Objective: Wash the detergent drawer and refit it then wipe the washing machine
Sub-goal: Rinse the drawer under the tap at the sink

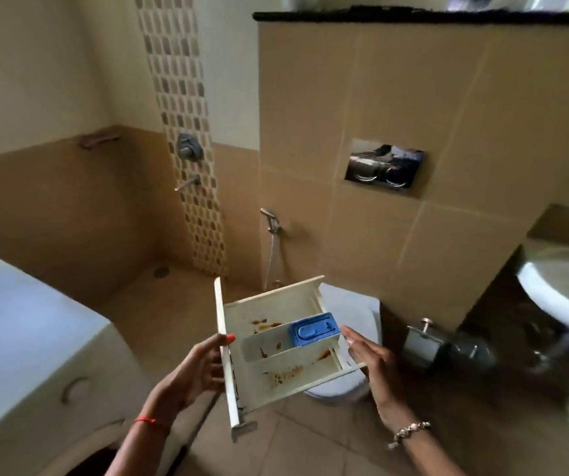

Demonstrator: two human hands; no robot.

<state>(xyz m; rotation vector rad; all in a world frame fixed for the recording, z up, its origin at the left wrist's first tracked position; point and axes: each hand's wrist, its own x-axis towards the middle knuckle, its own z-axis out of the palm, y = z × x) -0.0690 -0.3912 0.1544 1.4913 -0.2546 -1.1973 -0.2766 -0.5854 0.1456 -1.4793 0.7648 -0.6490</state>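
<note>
I hold the white detergent drawer [269,317] out in front of me, above the floor. It has brown stains inside and a blue insert [314,329] in one compartment. My left hand [195,367] grips the drawer's left side wall, thumb over its top edge. With straight fingers, my right hand [372,360] lies flat against the drawer's right side. At the left stands the white washing machine [18,338], out of which the drawer has been taken.
A toilet [358,386] sits on the floor right under the drawer. A white basin [557,290] hangs at the right, with metal pipework [427,341] below it. A hand sprayer [271,221] and shower taps [188,147] are on the far tiled walls.
</note>
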